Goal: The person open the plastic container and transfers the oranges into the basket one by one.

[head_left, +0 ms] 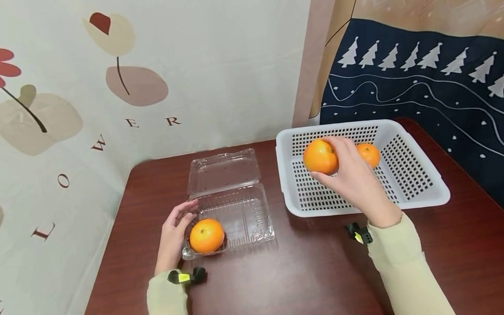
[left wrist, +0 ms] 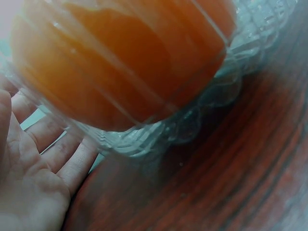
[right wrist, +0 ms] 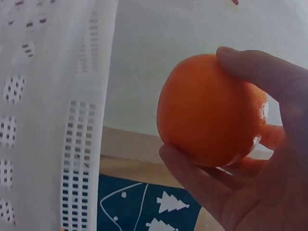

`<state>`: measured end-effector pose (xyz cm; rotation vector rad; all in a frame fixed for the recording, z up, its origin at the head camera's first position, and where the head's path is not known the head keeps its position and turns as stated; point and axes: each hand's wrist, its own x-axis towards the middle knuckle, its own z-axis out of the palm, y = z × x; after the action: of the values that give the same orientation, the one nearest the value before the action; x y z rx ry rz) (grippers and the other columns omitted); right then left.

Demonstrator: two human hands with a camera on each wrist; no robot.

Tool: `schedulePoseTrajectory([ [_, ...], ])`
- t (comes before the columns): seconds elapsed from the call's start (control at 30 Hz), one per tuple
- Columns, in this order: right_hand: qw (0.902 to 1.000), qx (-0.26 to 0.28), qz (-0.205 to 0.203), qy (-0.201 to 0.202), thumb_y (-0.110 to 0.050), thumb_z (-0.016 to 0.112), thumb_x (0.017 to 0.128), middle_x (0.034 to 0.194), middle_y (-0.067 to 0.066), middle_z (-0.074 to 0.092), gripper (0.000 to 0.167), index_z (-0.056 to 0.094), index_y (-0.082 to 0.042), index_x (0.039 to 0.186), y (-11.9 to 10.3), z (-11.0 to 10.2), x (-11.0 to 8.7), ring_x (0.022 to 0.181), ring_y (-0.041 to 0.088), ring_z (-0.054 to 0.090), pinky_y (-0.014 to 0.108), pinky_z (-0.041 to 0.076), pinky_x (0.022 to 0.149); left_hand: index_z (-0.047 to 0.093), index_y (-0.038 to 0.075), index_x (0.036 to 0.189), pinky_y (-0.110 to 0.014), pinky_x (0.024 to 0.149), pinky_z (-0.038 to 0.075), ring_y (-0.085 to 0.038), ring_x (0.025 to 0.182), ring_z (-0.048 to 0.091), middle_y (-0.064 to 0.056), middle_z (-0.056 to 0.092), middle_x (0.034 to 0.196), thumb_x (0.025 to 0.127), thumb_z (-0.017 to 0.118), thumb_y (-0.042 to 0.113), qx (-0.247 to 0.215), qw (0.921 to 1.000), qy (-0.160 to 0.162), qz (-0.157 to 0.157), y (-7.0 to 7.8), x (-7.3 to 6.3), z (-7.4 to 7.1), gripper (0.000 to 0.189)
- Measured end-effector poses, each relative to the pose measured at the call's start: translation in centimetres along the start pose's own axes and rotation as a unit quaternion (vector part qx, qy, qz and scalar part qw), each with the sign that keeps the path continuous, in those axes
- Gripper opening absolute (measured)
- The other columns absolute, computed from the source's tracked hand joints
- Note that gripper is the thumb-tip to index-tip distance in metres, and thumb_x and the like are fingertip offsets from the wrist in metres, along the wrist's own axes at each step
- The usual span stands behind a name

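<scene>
My right hand (head_left: 352, 172) grips an orange (head_left: 320, 157) between thumb and fingers, above the white perforated basket (head_left: 441, 192). In the right wrist view, that orange (right wrist: 211, 110) shows whole and glossy beside the basket's wall (right wrist: 108, 72). A second orange (head_left: 369, 154) sits in the basket, partly hidden behind my right hand. On the left stands a clear plastic clamshell box (head_left: 254, 227), lid folded back, with one orange (head_left: 206, 236) in its near left corner. My left hand (head_left: 173, 234) rests against the box's left side, its fingers (left wrist: 74, 163) fairly straight along the outer wall.
Both containers stand on a dark red-brown wooden table (head_left: 306, 276). The clear lid (head_left: 223, 172) lies towards the back edge. Behind hangs a pale cloth (head_left: 232, 61) with flower prints, and at right a navy cloth (head_left: 399, 87) with white trees.
</scene>
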<state>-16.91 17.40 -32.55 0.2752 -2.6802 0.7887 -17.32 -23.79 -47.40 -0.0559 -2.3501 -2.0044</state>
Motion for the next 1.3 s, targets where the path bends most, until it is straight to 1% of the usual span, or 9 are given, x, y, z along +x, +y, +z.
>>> schedulePoseTrajectory([
  [0.17,0.9997,0.0,-0.008,-0.023,-0.035,0.075,0.07,0.121,0.01,0.041,0.075,0.036,-0.013,0.13,0.3,-0.6,0.3,0.102,0.026,0.043,0.049,0.045,0.081,0.05,0.017,0.123,-0.017,0.088,0.041,-0.016,0.113,0.047,-0.001,0.051,0.125,0.091,0.052,0.021,-0.002,1.0,-0.001,-0.003,0.2,0.0,-0.1,0.033],
  [0.3,0.9991,-0.007,-0.014,-0.04,-0.039,0.072,0.071,0.122,0.009,0.04,0.075,0.035,-0.015,0.132,0.4,-1.2,0.4,0.099,0.026,0.044,0.049,0.046,0.08,0.05,0.016,0.123,-0.016,0.088,0.041,-0.017,0.114,0.047,-0.002,0.051,0.126,0.091,0.051,0.02,0.0,1.0,-0.001,-0.004,0.3,0.0,0.0,0.033],
  [0.43,0.998,-0.035,-0.028,-0.045,-0.044,0.07,0.072,0.125,0.009,0.039,0.077,0.034,-0.018,0.135,0.5,-1.7,0.5,0.099,0.027,0.046,0.049,0.046,0.079,0.051,0.017,0.123,-0.017,0.088,0.041,-0.016,0.113,0.047,-0.002,0.051,0.125,0.091,0.052,0.02,-0.003,1.0,0.001,-0.003,0.2,0.0,0.0,0.032],
  [0.6,0.996,-0.064,-0.043,-0.044,-0.041,0.073,0.07,0.123,0.009,0.04,0.078,0.037,-0.017,0.135,0.6,-2.1,0.8,0.094,0.028,0.049,0.049,0.047,0.078,0.051,0.017,0.123,-0.017,0.088,0.041,-0.015,0.113,0.047,-0.002,0.052,0.125,0.09,0.053,0.022,-0.004,1.0,0.0,-0.002,0.1,0.1,-0.1,0.033],
  [0.77,0.995,-0.067,-0.049,-0.056,-0.042,0.074,0.068,0.123,0.009,0.041,0.079,0.038,-0.015,0.133,0.8,-2.4,1.1,0.092,0.027,0.05,0.048,0.047,0.08,0.051,0.016,0.123,-0.019,0.088,0.042,-0.016,0.112,0.047,-0.002,0.052,0.124,0.09,0.053,0.021,-0.005,1.0,0.002,0.002,0.2,0.1,0.0,0.033],
  [0.97,0.9933,-0.063,-0.044,-0.087,-0.054,0.067,0.068,0.124,0.008,0.042,0.081,0.037,-0.014,0.132,1.0,-2.8,1.4,0.091,0.026,0.051,0.048,0.048,0.078,0.051,0.013,0.123,-0.018,0.088,0.042,-0.017,0.113,0.047,-0.004,0.051,0.125,0.09,0.052,0.018,-0.009,0.9999,-0.002,0.007,0.3,0.2,0.0,0.033],
  [1.03,0.9926,-0.063,-0.045,-0.094,-0.057,0.066,0.068,0.125,0.008,0.042,0.082,0.037,-0.014,0.132,1.1,-2.9,1.5,0.092,0.026,0.05,0.047,0.048,0.077,0.051,0.014,0.123,-0.018,0.088,0.042,-0.017,0.113,0.047,-0.004,0.051,0.125,0.091,0.052,0.019,-0.008,0.9999,-0.002,0.008,0.0,0.2,-0.1,0.033],
  [1.2,0.991,-0.061,-0.054,-0.107,-0.053,0.069,0.067,0.124,0.007,0.042,0.08,0.039,-0.015,0.13,1.3,-3.0,1.6,0.095,0.025,0.048,0.047,0.047,0.078,0.05,0.014,0.124,-0.018,0.088,0.042,-0.017,0.114,0.047,-0.005,0.051,0.126,0.091,0.052,0.018,-0.005,0.9999,-0.003,0.009,-0.1,0.2,-0.2,0.033],
  [1.3,0.9901,-0.062,-0.058,-0.112,-0.05,0.071,0.067,0.123,0.006,0.042,0.078,0.039,-0.016,0.129,1.4,-3.1,1.6,0.094,0.024,0.048,0.047,0.047,0.077,0.051,0.015,0.123,-0.018,0.088,0.042,-0.017,0.113,0.047,-0.004,0.051,0.125,0.091,0.052,0.019,-0.006,1.0,-0.001,0.008,-0.1,0.2,-0.2,0.032],
])
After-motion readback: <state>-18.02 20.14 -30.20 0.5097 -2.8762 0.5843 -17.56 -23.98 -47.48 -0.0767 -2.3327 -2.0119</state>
